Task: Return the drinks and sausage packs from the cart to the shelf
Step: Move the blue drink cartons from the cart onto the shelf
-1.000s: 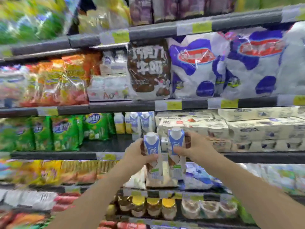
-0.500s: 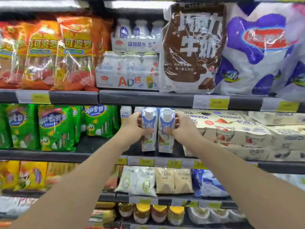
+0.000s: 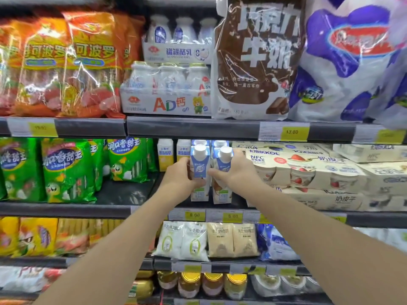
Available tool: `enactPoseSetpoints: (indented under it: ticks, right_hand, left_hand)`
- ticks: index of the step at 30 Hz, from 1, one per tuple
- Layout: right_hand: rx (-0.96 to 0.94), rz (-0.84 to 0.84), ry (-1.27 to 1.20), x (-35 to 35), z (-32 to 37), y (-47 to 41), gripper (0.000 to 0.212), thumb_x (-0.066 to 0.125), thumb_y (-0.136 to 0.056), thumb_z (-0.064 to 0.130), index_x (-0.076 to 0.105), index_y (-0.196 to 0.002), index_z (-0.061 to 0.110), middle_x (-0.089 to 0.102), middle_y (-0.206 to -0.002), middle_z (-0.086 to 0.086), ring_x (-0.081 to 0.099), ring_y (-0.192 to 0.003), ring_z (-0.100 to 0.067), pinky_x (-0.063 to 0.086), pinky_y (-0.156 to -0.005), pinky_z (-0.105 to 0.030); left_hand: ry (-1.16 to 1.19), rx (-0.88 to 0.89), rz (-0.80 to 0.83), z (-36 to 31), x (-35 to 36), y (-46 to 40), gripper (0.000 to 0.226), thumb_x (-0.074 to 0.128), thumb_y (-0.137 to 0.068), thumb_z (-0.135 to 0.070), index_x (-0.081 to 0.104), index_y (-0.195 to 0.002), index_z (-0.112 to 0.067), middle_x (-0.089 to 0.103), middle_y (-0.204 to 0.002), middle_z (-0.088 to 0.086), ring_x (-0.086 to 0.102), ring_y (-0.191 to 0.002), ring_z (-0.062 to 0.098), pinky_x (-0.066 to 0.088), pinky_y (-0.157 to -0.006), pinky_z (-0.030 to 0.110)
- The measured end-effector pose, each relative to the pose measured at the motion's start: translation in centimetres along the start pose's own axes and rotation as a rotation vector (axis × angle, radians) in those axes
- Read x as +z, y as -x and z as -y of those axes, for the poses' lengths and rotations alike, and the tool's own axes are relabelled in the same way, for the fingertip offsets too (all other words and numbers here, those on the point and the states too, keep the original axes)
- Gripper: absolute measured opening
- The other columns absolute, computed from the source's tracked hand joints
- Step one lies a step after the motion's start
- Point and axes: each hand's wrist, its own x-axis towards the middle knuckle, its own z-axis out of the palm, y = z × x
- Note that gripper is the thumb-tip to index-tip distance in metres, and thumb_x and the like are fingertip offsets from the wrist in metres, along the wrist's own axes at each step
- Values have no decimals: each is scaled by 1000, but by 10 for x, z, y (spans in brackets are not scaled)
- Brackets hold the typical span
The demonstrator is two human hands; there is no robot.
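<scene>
Two bare forearms reach up from bottom edge. Left hand (image 3: 179, 179) grasps left drink carton (image 3: 199, 172); right hand (image 3: 236, 172) grasps right drink carton (image 3: 222, 170). Both cartons upright, side by side, bases at front of middle shelf (image 3: 123, 195). Behind them: two more white caps, bodies hidden; two yellow cartons (image 3: 164, 157) beside. Green sausage packs (image 3: 66, 170) left, count unclear, outer ones cut off. Yogurt cup trays (image 3: 308, 170) stacked right. Orange sausage packs (image 3: 72, 64) on upper shelf. Cart out of view. Supermarket aisle; edges blurred.
</scene>
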Motion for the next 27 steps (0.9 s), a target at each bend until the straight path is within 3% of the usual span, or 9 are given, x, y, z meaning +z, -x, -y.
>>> enactPoseSetpoints:
  ticks: [2,7,13,19,24,27]
  right_hand:
    - [24,-32,11,2,2,2,51,75,-82,38,40,-111,15,60,-95,0,55,-72,-8,43,-54,-23]
    - [21,-57,27,0,1,7,47,72,-85,32,36,-111,14,51,-79,9,49,-66,0,37,-49,-19]
    - [22,-103,42,6,1,7,49,74,-83,35,40,-111,14,61,-94,-1,58,-78,-14,39,-51,-21]
    - [23,-121,30,8,0,9,51,75,-82,37,42,-114,15,64,-101,-2,63,-90,-19,47,-60,-25]
    - [45,-121,31,11,-1,15,62,76,-79,46,40,-119,15,60,-111,-6,61,-100,-21,56,-83,-39]
    - [47,-94,-17,9,-1,26,71,77,-79,44,37,-130,13,56,-120,-5,56,-104,-17,50,-85,-30]
  left_hand:
    - [2,0,-15,2,1,-1,41,83,-75,-20,59,-109,-21,68,-100,-9,66,-89,9,50,-73,24]
    - [4,22,-26,4,0,-4,40,82,-77,-19,59,-109,-21,66,-98,-10,64,-88,9,46,-69,19]
    - [12,37,-18,5,1,-4,45,81,-78,-18,58,-117,-19,69,-109,-6,64,-92,10,46,-71,19]
    - [19,40,-16,5,2,-4,45,80,-79,-18,57,-118,-20,68,-110,-6,62,-92,10,47,-76,23]
    - [46,31,-10,7,2,-2,45,79,-81,-20,55,-118,-22,65,-106,-9,63,-94,10,46,-70,20]
    - [50,-19,24,10,0,3,53,81,-78,-25,51,-122,-22,66,-107,-8,64,-99,12,48,-77,26]
